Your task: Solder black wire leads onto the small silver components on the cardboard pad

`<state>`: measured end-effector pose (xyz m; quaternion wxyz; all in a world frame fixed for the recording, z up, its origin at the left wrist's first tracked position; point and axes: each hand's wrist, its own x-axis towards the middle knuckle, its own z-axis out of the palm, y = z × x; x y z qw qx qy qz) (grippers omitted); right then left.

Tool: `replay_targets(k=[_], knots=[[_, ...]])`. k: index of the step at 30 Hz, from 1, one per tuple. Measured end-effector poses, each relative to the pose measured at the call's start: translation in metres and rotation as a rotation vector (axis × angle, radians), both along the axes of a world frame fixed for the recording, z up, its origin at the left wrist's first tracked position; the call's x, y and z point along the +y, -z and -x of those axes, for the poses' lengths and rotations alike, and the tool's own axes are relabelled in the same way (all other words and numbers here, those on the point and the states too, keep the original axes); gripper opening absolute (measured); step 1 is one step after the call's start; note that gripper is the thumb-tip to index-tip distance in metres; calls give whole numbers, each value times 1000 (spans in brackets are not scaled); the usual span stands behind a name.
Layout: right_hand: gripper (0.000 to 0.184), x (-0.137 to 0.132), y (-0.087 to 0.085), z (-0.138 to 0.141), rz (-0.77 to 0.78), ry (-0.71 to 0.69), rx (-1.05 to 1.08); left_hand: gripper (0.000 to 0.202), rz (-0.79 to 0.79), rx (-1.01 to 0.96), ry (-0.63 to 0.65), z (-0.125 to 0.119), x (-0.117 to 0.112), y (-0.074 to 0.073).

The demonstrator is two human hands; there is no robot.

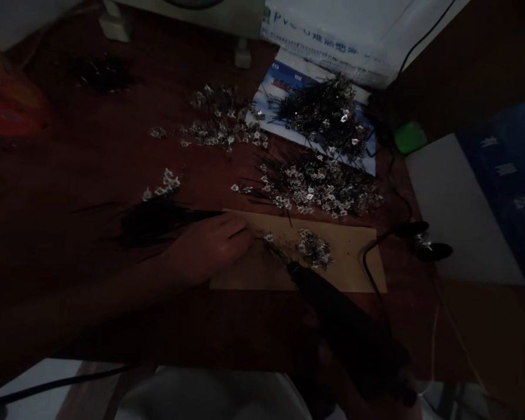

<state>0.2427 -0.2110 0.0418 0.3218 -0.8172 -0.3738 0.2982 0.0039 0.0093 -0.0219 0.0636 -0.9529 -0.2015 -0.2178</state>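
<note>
Pinching what looks like a thin dark wire (258, 237) by a small silver metal piece (268, 238), over the tan rectangular board (359, 248).
The left hand (212, 245) presses its fingertips together above the board's left part; the right hand (324, 350), mostly lost in shadow off the near edge, wraps a long black slim-tipped tool (341, 309). Whether tip and silver piece touch, I cannot tell. Good handling likely means a steady wire, a square tip and fingertips well back. A small heap of silver pieces (315, 249) sits on the board, right of the tip; a black wire bundle (151, 221) lies off its left end.
</note>
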Motion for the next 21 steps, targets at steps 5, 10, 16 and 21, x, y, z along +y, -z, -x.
replay_targets(k=[5, 10, 16, 21], knots=[[59, 1, 3, 0, -12, -3, -12, 21, 3, 35, 0, 1, 0, 0], [64, 3, 1, -2, -8, -47, -22, 20, 46, -13, 10, 1, 0, 3], [54, -2, -5, 2, -22, -73, -50, 21, 22, -11, -7, -1, 0, 1], [73, 10, -13, 8, -71, -51, -62, 21, 28, -18, 3, 0, 0, 1]])
